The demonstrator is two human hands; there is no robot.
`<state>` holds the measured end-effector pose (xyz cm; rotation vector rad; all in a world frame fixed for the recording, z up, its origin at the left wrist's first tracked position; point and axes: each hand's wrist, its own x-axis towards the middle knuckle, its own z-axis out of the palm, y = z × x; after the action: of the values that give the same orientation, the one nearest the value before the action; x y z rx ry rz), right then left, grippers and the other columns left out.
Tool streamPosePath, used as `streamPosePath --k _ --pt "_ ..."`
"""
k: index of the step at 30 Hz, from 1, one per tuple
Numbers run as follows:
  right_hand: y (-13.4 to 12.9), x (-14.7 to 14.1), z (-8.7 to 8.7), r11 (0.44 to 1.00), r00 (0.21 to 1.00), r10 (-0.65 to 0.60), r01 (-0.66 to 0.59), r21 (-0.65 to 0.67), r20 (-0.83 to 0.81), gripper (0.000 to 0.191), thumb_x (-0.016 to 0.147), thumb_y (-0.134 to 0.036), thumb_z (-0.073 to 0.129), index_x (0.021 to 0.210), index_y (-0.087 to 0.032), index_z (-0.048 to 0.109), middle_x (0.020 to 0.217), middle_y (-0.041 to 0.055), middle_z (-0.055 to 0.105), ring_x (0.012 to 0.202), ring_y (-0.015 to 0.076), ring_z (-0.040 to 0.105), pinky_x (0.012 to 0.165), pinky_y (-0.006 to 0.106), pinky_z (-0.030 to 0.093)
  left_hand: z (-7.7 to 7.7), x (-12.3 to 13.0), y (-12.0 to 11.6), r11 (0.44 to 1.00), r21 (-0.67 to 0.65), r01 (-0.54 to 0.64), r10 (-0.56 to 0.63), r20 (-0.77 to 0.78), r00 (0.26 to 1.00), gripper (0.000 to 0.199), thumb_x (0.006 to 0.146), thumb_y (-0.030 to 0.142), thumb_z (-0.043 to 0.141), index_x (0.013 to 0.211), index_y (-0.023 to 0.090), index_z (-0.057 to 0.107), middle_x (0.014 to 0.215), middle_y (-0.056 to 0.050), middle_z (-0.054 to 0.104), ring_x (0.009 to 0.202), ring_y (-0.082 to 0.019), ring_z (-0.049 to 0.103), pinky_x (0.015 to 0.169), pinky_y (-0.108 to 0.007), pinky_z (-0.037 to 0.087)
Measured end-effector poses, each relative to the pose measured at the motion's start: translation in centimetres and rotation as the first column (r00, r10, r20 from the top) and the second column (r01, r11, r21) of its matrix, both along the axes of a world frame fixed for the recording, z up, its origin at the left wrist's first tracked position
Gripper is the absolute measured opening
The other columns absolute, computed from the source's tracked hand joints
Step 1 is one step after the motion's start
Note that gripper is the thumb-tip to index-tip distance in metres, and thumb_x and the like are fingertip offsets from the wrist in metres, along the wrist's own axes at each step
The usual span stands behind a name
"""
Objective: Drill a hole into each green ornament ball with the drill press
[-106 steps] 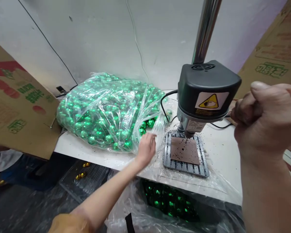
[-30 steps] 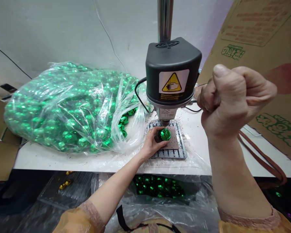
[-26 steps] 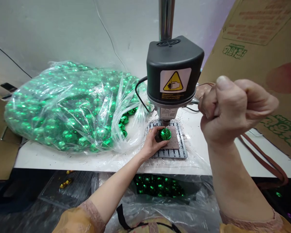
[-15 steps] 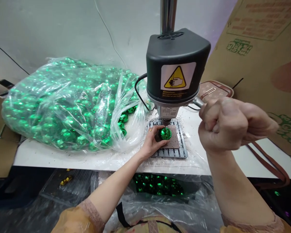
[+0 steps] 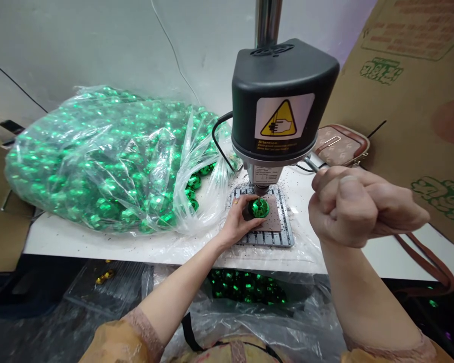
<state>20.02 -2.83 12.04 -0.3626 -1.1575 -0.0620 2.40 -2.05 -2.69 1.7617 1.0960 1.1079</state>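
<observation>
Head camera shows the left hand [image 5: 237, 221] with thumb and fingers curled snugly around a green ball [image 5: 264, 207], which sits on the brown board [image 5: 274, 221] right under the drill [image 5: 282, 75]. Earlier, that hand was by the open end of the big bag [image 5: 98, 161]. The right hand [image 5: 357, 206], a tight fist around the handle [image 5: 315, 164], is lower now than a second ago.

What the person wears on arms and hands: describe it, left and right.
Both mustard-orange sleeves end in dusty-pink, lace-like cuffs. The left grip is ungloved and wears a slim, gold-coloured ring. The right grip is ungloved too, with no ring showing.
</observation>
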Motion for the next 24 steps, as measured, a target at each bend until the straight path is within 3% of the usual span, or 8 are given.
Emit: streamPosePath --k 10,13,15,17,19,22,24 --pt "0.0 0.3 -1.4 0.998 0.998 0.025 -0.028 0.050 0.055 0.051 0.080 -0.012 0.059 0.059 -0.020 0.014 0.049 -0.0059 0.023 0.039 0.0073 0.021 0.041 0.033 0.020 -0.2 -0.1 0.0 1.000 0.000 -0.004 0.004 0.001 1.000 0.055 0.079 0.038 0.092 0.125 0.025 0.066 0.125 -0.008 0.070 0.122 -0.032 0.062 0.109 -0.048 0.046" --pt "-0.6 -0.2 0.2 0.998 0.999 0.038 -0.037 -0.053 0.018 0.052 0.086 -0.017 0.061 0.058 -0.018 0.017 0.048 -0.0055 0.025 0.040 0.0059 0.023 0.044 0.031 0.020 -0.3 -0.1 -0.1 1.000 -0.015 -0.010 0.010 0.003 1.000 0.056 0.078 0.037 0.092 0.126 0.025 0.066 0.125 -0.008 0.070 0.123 -0.032 0.062 0.110 -0.049 0.046" --pt "-0.7 -0.5 2.2 0.967 0.996 0.083 -0.089 -0.239 -0.036 0.051 0.090 -0.019 0.059 0.055 -0.017 0.022 0.049 -0.0046 0.028 0.043 0.0058 0.032 0.047 0.029 0.019 -0.4 0.0 0.0 0.999 -0.031 -0.025 0.025 0.010 1.000 0.058 0.077 0.037 0.092 0.127 0.024 0.065 0.126 -0.009 0.070 0.123 -0.032 0.063 0.110 -0.049 0.047" --pt "-0.4 -0.7 4.2 0.973 0.988 0.046 -0.078 -0.218 -0.146 0.051 0.088 -0.015 0.062 0.052 -0.019 0.026 0.046 -0.0061 0.026 0.041 0.0053 0.029 0.045 0.030 0.023 -0.4 0.2 0.0 0.999 -0.039 -0.031 0.032 0.028 0.999 0.059 0.078 0.036 0.092 0.128 0.024 0.065 0.126 -0.009 0.070 0.122 -0.031 0.064 0.109 -0.049 0.050" --pt "0.1 -0.7 5.7 0.951 0.986 0.071 -0.112 -0.288 -0.150 0.048 0.086 -0.016 0.065 0.049 -0.021 0.035 0.044 -0.0065 0.030 0.040 0.0066 0.030 0.044 0.031 0.023 -0.2 0.3 -0.3 0.999 -0.012 -0.043 0.043 0.047 0.998 0.058 0.079 0.037 0.091 0.129 0.023 0.064 0.127 -0.011 0.070 0.122 -0.031 0.065 0.109 -0.048 0.051" --pt "0.8 -0.4 6.5 0.926 0.984 0.108 -0.153 -0.346 -0.145 0.046 0.085 -0.019 0.067 0.049 -0.022 0.038 0.043 -0.0065 0.033 0.038 0.0072 0.030 0.043 0.032 0.022 0.3 0.0 -2.2 0.983 0.133 -0.128 0.129 0.000 0.992 0.052 0.084 0.039 0.087 0.129 0.024 0.065 0.126 -0.012 0.071 0.121 -0.032 0.067 0.107 -0.049 0.054" --pt "1.0 -0.2 6.4 0.932 0.983 0.109 -0.153 -0.329 -0.149 0.047 0.085 -0.020 0.067 0.049 -0.022 0.038 0.042 -0.0068 0.032 0.037 0.0067 0.029 0.042 0.031 0.023 0.3 -0.9 -4.8 0.950 0.288 -0.119 0.151 -0.091 0.984 0.049 0.089 0.040 0.083 0.133 0.027 0.066 0.127 -0.013 0.071 0.120 -0.032 0.068 0.103 -0.048 0.056"
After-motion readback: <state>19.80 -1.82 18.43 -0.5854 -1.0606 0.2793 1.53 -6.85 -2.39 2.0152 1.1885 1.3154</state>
